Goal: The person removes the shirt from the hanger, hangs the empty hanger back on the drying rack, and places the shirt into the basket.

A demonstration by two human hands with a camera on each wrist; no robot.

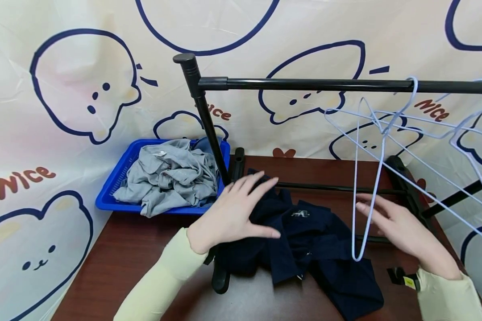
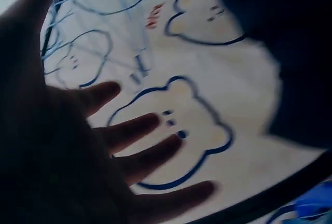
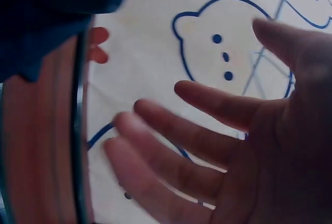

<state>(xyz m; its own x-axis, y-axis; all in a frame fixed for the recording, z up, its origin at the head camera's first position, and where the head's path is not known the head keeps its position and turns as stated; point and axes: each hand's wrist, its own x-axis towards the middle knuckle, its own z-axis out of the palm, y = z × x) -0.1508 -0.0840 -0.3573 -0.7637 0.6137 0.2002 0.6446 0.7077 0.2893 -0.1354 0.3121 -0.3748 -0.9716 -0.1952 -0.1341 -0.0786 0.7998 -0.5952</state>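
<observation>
A crumpled navy garment (image 1: 293, 236) with a small white emblem lies in the middle of the table, between my hands. My left hand (image 1: 234, 214) is just above its left side, fingers spread; from the head view I cannot tell whether it touches the cloth. In the left wrist view the left hand's fingers (image 2: 150, 156) are apart with nothing between them. To the right of the garment, my right hand (image 1: 401, 227) reaches in behind a pale blue hanger (image 1: 379, 147). The right wrist view shows that hand's fingers (image 3: 181, 136) extended and holding nothing.
A black rack's rail (image 1: 305, 84) crosses above, with pale hangers on it. Its upright (image 1: 210, 129) stands left of the garment. A blue basket (image 1: 104, 200) of grey clothes (image 1: 172, 174) is at the back left. A small black item with a yellow label (image 1: 409, 281) lies near the right sleeve.
</observation>
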